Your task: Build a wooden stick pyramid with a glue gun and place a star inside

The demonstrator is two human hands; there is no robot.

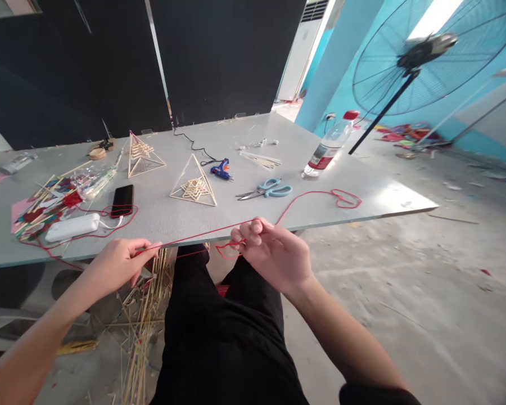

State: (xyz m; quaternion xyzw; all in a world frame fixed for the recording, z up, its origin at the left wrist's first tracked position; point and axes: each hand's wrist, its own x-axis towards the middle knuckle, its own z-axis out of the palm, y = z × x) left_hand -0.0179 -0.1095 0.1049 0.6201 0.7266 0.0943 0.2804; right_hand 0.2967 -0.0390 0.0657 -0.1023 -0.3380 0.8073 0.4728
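Observation:
A thin red string [307, 194] runs from a loop near the table's right edge down to both hands. My right hand [274, 253] pinches it just below the table's front edge, with a small loop hanging under the fingers. My left hand [120, 261] pinches the same string further left, so a short length is stretched between the two hands. Both hands hover above my lap in black trousers. Two stick pyramids stand on the table, one [193, 183] in the middle and one [141, 154] further back.
On the grey table [383, 197] lie blue-handled scissors [267, 189], a blue glue gun [221, 169], a black phone [122, 200], a white power bank [72, 226], a water bottle [331, 143] and craft scraps at left. Loose sticks [141, 332] litter the floor. A standing fan [421, 56] is at right.

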